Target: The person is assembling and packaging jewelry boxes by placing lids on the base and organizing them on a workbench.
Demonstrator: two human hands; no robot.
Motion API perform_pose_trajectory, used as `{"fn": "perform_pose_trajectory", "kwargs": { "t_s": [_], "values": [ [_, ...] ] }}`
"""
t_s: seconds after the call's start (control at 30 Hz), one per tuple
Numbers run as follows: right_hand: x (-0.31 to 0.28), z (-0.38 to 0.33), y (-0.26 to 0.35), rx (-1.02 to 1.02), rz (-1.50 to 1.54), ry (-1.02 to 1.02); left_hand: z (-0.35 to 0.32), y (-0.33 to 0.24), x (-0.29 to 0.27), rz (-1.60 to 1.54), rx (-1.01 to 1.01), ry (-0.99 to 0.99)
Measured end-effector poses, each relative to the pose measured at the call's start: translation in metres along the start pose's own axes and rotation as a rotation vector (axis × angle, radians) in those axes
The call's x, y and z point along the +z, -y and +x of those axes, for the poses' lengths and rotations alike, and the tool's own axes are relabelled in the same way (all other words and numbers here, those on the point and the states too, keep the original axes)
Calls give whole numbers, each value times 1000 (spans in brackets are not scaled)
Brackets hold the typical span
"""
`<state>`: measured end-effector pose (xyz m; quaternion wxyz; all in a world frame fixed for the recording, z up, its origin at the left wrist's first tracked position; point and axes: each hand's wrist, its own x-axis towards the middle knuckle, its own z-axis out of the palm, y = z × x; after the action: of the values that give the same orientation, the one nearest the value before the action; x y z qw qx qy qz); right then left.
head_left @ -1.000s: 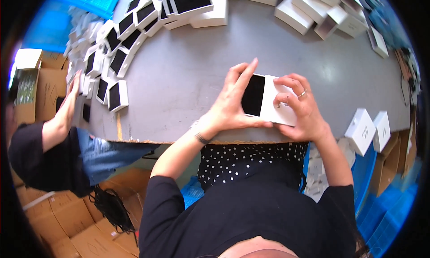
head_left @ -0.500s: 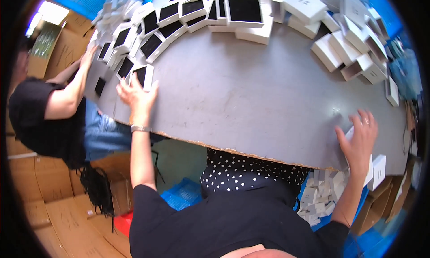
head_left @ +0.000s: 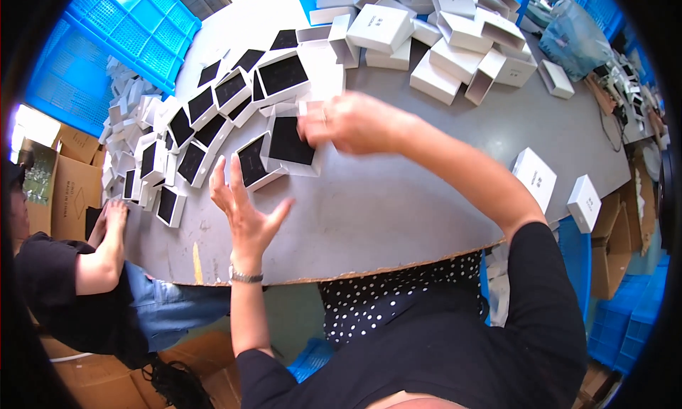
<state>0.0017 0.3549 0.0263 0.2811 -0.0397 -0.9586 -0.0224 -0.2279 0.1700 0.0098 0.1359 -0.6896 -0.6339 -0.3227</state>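
Note:
My left hand [head_left: 249, 213] is held over the table with its fingers spread and nothing in it. Just beyond its fingertips lies an open white box with a black insert [head_left: 251, 162]. My right hand [head_left: 359, 123] reaches across to the middle, smeared by motion, with its fingers drawn together at the right edge of another open white box with a black insert [head_left: 290, 140]. That box is blurred too and overlaps the first one. On the right a closed white box [head_left: 534, 179] lies behind my right forearm, and a smaller-looking white box [head_left: 585, 203] rests at the table edge.
Open white boxes with black inserts [head_left: 201, 105] crowd the left of the grey table [head_left: 398, 217]. White box parts [head_left: 458, 36] are heaped at the back. Blue crates [head_left: 135, 25] stand at the far left. A co-worker [head_left: 92, 274] works at the left end.
My right hand has left the white box at the right end and swung to the middle. My left hand stays spread. The whole view has shifted.

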Motion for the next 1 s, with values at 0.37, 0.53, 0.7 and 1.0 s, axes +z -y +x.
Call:
{"fn": "perform_pose_trajectory", "kwargs": {
  "t_s": [0.37, 0.53, 0.7, 1.0],
  "values": [
    [-37, -53, -136, 905, -692, -79, 6, -77, 45, -334, 166, 455],
    [-75, -60, -69, 675, -190, 85, -6, -60, 53, -451, 69, 454],
    [-70, -129, 56, 525, 316, 39, -13, -59, 57, -429, 8, 304],
    [-43, -147, 120, 753, 181, -37, -21, -91, 63, -275, -57, 324]
  ]
}}
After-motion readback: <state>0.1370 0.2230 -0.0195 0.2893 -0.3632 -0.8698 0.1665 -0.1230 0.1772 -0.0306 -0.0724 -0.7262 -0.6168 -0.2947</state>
